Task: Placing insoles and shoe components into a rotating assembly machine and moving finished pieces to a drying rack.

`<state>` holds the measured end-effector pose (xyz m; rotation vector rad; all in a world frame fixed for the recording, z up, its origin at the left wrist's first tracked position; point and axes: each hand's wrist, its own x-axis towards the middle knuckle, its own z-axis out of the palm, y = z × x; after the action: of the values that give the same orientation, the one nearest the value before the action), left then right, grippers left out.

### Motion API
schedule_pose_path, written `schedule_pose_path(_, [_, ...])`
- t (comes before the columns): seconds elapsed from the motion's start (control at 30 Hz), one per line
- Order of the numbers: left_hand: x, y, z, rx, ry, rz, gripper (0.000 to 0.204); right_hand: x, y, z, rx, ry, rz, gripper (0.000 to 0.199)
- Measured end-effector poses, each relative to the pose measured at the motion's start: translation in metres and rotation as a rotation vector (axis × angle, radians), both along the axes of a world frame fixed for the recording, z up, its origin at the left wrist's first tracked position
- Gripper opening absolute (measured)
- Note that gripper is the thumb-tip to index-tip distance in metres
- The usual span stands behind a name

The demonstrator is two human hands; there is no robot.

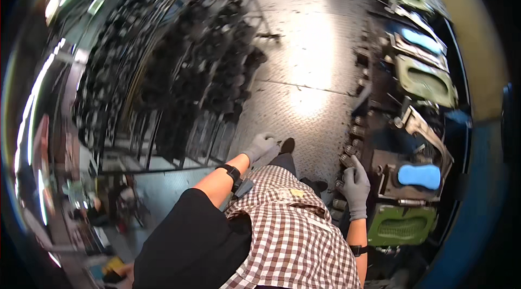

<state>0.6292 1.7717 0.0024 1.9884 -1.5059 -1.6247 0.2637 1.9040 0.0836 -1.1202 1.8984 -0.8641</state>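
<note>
**Open aisle between rack and machines**

We see a bare strip of metal floor running ahead, free to pass. On our left a rack of dark parts walls it in; on our right the machine line with green frames and small cylinders crowds the edge.

Gloved right hand rests at the machine's edge, near a blue pad. Gloved left hand hangs open over the metal floor, beside racks of dark parts.
</note>
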Motion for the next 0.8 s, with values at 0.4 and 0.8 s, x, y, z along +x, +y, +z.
schedule_pose_path(0.4, [0.301, 0.113, -0.069, -0.028, -0.415, 1.134, 0.047, 0.217, -0.134, -0.04, 0.055, 0.171, 0.724, 0.038])
schedule_pose_path(0.8, [0.494, 0.112, -0.094, -0.29, -0.626, 1.26, 0.067, 0.57, -0.245, -0.095, -0.03, 0.136, 1.295, 0.044])
